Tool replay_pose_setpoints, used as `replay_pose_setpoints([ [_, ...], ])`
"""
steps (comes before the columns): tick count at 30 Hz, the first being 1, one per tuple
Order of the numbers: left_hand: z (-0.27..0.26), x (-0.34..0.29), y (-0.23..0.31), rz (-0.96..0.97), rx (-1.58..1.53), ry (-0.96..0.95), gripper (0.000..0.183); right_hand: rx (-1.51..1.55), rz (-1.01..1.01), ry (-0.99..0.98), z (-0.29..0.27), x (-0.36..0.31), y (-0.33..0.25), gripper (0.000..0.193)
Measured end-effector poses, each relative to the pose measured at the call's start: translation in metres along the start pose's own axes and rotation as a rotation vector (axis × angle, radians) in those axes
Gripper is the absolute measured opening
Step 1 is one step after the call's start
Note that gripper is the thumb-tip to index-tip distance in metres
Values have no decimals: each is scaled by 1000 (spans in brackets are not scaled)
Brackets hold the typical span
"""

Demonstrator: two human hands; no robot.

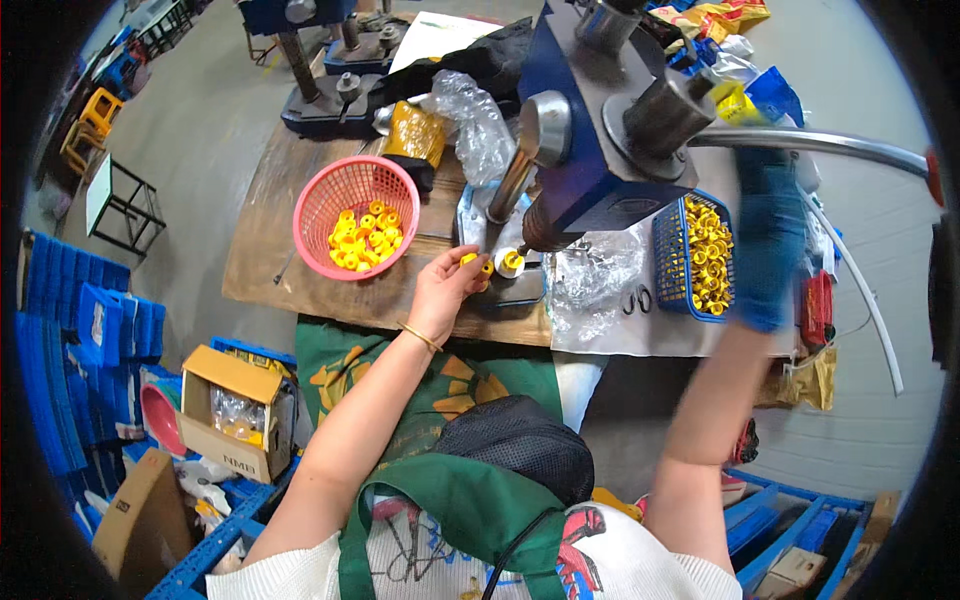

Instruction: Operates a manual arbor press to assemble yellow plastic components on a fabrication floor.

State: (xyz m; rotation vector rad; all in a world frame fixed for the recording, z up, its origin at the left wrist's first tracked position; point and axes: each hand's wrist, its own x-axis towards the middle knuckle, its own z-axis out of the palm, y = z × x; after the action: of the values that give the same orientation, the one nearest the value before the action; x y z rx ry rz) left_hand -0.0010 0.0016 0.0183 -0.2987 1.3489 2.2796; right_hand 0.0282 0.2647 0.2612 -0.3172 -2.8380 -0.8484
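Note:
My bare left hand (447,290), with a bangle at the wrist, pinches a small yellow plastic part (486,270) between thumb and fingers. Right beside it, a white piece with a yellow top (510,263) sits on the base of a blue bench press (620,185), just under its spindle (542,228). On the far right, my right hand (768,240) wears a blue glove and is smeared by motion. It is close to the press's long metal lever (830,143); its fingers cannot be made out, nor whether it touches the lever.
Left of the press stands a pink basket (306,235) with yellow parts inside; a blue basket (664,262) full of them is on the right. Clear plastic bags (475,120), black-handled scissors (637,299) and a second press (335,105) share the wooden bench (262,262).

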Motion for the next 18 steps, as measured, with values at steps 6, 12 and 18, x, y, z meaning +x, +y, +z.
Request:
replay_pose_setpoints([
  [6, 8, 0, 5, 36, 104, -20, 30, 1339, -388, -45, 140, -50, -182, 41],
  [12, 13, 14, -3, 290, 487, -12, 34, 1233, -159, 214, 159, -52, -183, 26],
  [18, 33, 22, -3, 826, 940, -44, 23, 965, 357, 367, 167, -26, -38, 31],
])
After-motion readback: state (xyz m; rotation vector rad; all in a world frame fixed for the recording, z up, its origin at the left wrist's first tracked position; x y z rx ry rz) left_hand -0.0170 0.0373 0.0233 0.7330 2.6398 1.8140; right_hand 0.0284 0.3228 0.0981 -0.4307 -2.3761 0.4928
